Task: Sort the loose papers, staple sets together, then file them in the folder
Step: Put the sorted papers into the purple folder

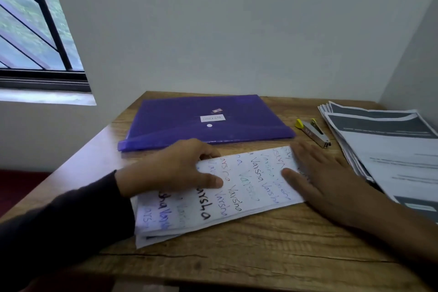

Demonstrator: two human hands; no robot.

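Resting flat on a small stack of white handwritten paper sheets (237,189) on the wooden surface (260,256), both hands sit at its opposite ends. Left hand (170,168), dark sleeve, covers the left end with thumb laid across the top sheet, fingers loosely bent over the far edge, not clearly gripping. Right hand (317,173) lies with straight fingers on the right end, palm down. Purple translucent plastic snap folder (208,121) lies closed just behind the stack. Small grey stapler with yellow ends (312,131) sits right of the folder. Fanned pile of printed black-and-white pages (384,147) lies at the right edge.
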